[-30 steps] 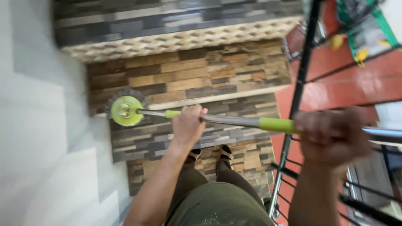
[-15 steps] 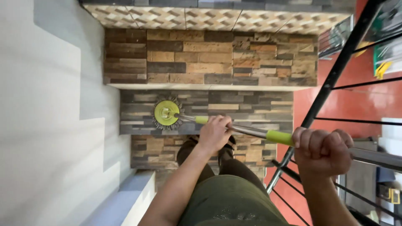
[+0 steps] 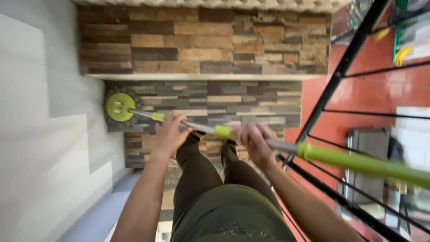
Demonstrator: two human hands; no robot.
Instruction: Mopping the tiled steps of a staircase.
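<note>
Left hand (image 3: 169,133) and right hand (image 3: 253,141) both wrapped around mop handle (image 3: 201,127), mop head (image 3: 119,107) beyond left hand

Spin mop (image 3: 120,107): round lime-green head with grey fringe at left-center on the stone-tiled step, silver-and-green handle slanting toward lower right.

Mop handle (image 3: 358,162) blurred, cut off right; feet hidden.
</note>
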